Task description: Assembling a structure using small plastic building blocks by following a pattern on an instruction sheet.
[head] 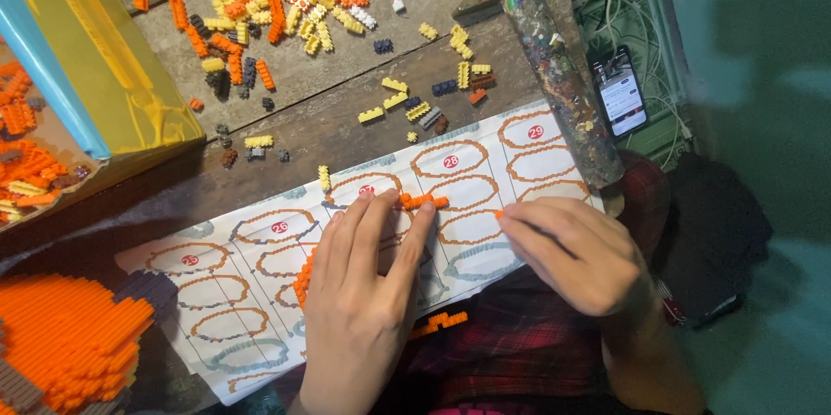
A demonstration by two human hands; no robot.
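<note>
Overhead, head view only. Instruction sheet (485, 199): long white paper strip printed with orange and grey ring diagrams, lying slantwise on the wooden table (294, 134). Orange brick strip (423, 201): short row of tiny bricks, resting on the sheet near its middle. Left hand (363, 294) lies flat, palm down on the sheet, fingers spread and unclenched, fingertips touching the strip's left end. Right hand (571, 250) rests on the sheet right of the strip, fingers curled, forefinger and thumb pinched at a small orange piece (499, 214). Loose bricks (286, 8) scattered beyond the sheet; phone (618, 90) off its right end.
</note>
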